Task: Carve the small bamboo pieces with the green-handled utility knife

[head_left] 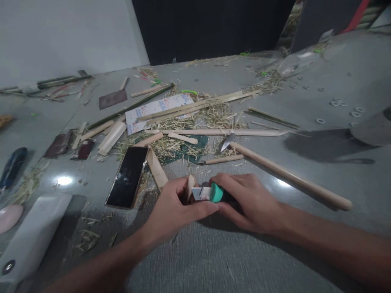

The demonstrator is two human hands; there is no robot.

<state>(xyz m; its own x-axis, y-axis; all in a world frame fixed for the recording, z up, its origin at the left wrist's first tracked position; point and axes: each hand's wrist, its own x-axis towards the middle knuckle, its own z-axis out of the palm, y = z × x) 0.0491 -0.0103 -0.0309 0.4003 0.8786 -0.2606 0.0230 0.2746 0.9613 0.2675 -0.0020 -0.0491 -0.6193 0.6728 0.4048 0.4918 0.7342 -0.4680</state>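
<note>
My right hand (249, 199) is wrapped round a box cutter (216, 192) with a green and black handle, its blade (198, 193) out and pointing left. Pinched in my left hand (175, 207) is a small pale piece of wood or bamboo (191, 185), mostly hidden by the fingers. The blade lies against or just in front of this piece; I cannot tell if it bites in. My left thumb reaches across to the cutter's front end. Behind my left hand, a flat pale strip (157, 167) slants beside a dark-screened phone (127, 177).
Shavings (220, 116) litter the grey floor around a printed card (161, 108) and long bamboo strips (226, 132). A wooden-handled tool with a metal blade (290, 173) lies right, near a small carving knife (221, 160). Several washers (337, 102) lie far right; a white case (36, 232) sits left.
</note>
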